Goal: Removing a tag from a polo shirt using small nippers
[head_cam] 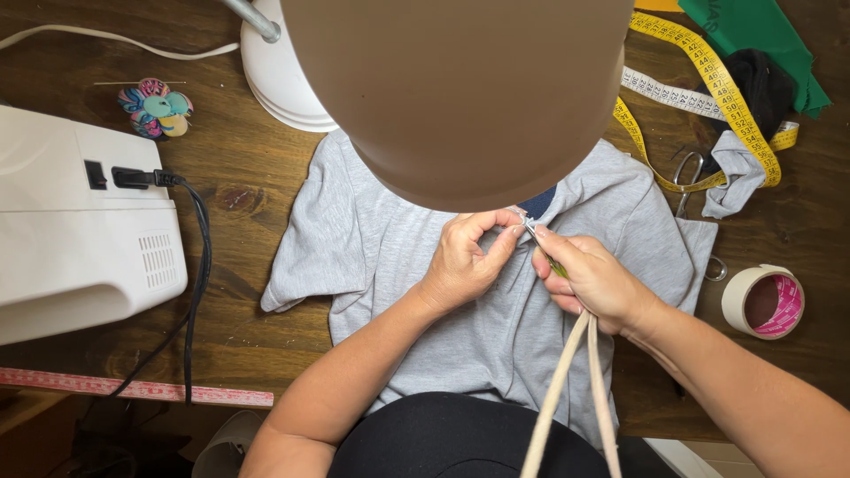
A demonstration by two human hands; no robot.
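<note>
The grey garment [390, 248] pinched by the left hand [465, 261] is soft, matt knit cloth, and the right hand [595, 281] holds a small shiny metal tool [531, 228] against it, with a matt beige cord [567, 398] trailing from that hand. The table [248, 177] is dark, worn wood with a dull grain. The sewing machine [80, 230] is smooth white plastic, the lamp shade [460, 88] smooth matt brown, the measuring tape [726, 97] glossy yellow, and the tape roll [763, 301] papery.

A dark wooden surface [257, 177] carries a grey garment [381, 239] at centre, a white sewing machine [71, 230] at nine o'clock, a yellow tape measure [708, 71] (looped over scissors [686, 173]) at two o'clock, and a tape roll [763, 302] at three o'clock.
</note>
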